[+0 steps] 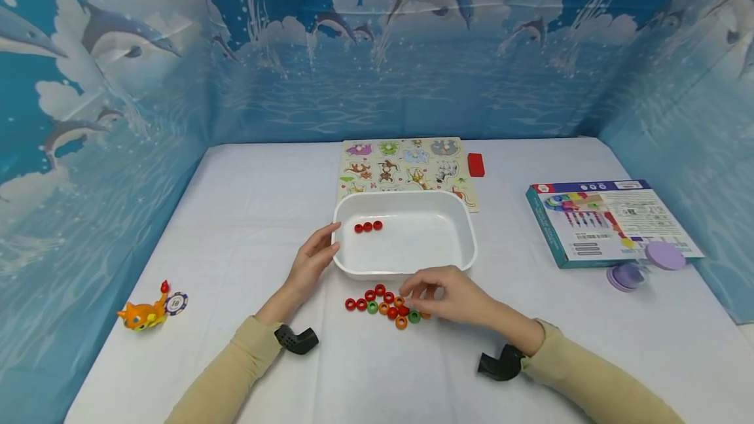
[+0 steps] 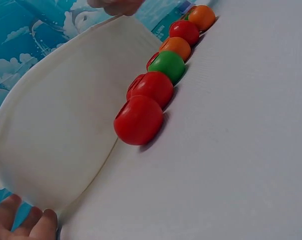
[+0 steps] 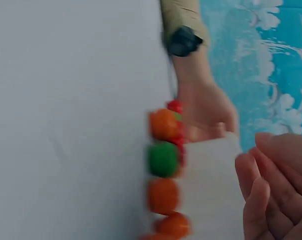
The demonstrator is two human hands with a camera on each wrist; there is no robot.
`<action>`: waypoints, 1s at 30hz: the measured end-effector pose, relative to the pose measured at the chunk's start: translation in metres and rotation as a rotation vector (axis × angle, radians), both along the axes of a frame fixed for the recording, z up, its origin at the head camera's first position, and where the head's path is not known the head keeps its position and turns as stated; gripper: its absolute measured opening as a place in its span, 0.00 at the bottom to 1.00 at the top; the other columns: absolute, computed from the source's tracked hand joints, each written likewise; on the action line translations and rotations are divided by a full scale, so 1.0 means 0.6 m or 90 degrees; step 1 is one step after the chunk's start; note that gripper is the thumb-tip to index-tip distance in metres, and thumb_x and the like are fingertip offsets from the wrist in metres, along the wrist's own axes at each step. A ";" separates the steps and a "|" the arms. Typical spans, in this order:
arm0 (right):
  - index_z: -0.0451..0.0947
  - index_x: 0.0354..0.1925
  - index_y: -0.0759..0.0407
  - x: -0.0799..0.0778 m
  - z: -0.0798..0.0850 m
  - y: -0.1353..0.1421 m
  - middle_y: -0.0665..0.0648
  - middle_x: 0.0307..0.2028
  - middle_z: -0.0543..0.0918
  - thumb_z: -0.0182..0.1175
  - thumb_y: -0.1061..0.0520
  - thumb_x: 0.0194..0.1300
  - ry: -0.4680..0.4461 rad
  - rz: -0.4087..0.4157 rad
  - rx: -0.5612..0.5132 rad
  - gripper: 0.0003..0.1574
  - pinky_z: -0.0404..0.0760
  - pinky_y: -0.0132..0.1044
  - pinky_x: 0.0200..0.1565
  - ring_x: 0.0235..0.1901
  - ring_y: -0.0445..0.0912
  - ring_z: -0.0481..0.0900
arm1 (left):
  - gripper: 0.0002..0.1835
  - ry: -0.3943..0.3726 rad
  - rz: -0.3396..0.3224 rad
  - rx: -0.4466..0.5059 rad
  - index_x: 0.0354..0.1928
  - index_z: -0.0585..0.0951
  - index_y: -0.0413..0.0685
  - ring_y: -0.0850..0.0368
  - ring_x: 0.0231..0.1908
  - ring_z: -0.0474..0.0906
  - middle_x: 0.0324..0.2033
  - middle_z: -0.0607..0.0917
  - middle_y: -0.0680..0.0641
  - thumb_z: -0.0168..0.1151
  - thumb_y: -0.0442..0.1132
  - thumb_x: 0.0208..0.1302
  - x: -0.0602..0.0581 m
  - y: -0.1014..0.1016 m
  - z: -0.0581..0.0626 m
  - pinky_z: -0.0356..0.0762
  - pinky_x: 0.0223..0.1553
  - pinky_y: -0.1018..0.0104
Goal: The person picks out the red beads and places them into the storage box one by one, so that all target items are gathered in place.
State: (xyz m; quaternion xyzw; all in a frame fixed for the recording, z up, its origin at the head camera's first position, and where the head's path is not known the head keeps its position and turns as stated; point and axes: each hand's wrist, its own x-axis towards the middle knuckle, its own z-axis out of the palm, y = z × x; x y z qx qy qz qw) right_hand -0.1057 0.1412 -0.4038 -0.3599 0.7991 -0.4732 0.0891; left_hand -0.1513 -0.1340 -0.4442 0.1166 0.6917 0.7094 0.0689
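Observation:
A white tray (image 1: 412, 273) holds three red beads (image 1: 368, 227) near its left side. My left hand (image 1: 312, 260) touches the tray's left rim with extended fingers, and its fingertips (image 2: 43, 222) show at the tray's edge in the left wrist view. In front of the tray lies a group of red, orange and green beads; a green bead (image 2: 167, 66) stands out in the left wrist view. Right over the group's right part hovers my right hand (image 1: 450, 294), fingers loosely bent. In the right wrist view nothing shows between its fingers (image 3: 258, 200).
Behind the tray lies an animal puzzle board (image 1: 385, 172) with a red block (image 1: 476, 165) beside it. A boxed toy set (image 1: 612, 221) and purple-lidded containers (image 1: 627, 275) stand at the right. At far left sit an orange toy animal (image 1: 144, 314) and a round chip (image 1: 176, 303).

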 end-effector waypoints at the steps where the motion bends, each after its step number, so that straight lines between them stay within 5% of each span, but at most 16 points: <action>1: 0.79 0.39 0.56 0.002 -0.017 0.001 0.48 0.32 0.81 0.63 0.59 0.55 0.020 -0.002 -0.002 0.10 0.77 0.32 0.28 0.28 0.38 0.75 | 0.24 0.001 0.001 -0.002 0.62 0.62 0.39 0.55 0.64 0.49 0.65 0.56 0.48 0.49 0.36 0.65 0.000 0.000 -0.001 0.55 0.60 0.59; 5: 0.80 0.38 0.52 0.003 -0.060 0.002 0.46 0.33 0.81 0.64 0.56 0.54 0.104 -0.006 0.000 0.10 0.76 0.30 0.28 0.29 0.37 0.75 | 0.24 0.009 -0.001 -0.007 0.62 0.62 0.41 0.54 0.65 0.48 0.66 0.55 0.47 0.49 0.36 0.65 -0.004 -0.003 -0.007 0.55 0.60 0.58; 15: 0.80 0.36 0.47 -0.004 -0.089 0.001 0.41 0.34 0.80 0.66 0.58 0.51 0.196 -0.001 0.014 0.11 0.72 0.26 0.29 0.30 0.37 0.75 | 0.24 0.000 -0.002 0.011 0.62 0.62 0.40 0.54 0.65 0.46 0.66 0.55 0.47 0.49 0.35 0.65 -0.008 -0.005 -0.017 0.53 0.60 0.57; 21: 0.79 0.36 0.44 -0.003 -0.093 0.000 0.38 0.34 0.79 0.67 0.55 0.51 0.172 -0.008 0.031 0.11 0.72 0.26 0.29 0.30 0.37 0.74 | 0.24 0.003 0.000 0.018 0.62 0.64 0.45 0.56 0.65 0.47 0.66 0.55 0.50 0.52 0.40 0.64 -0.018 -0.010 -0.041 0.54 0.60 0.56; 30: 0.79 0.35 0.41 0.000 -0.092 0.000 0.37 0.33 0.79 0.66 0.53 0.51 0.128 -0.029 0.064 0.11 0.71 0.27 0.29 0.29 0.37 0.73 | 0.26 0.010 0.007 0.008 0.61 0.66 0.49 0.58 0.64 0.49 0.65 0.58 0.54 0.55 0.46 0.62 -0.020 -0.009 -0.045 0.56 0.59 0.59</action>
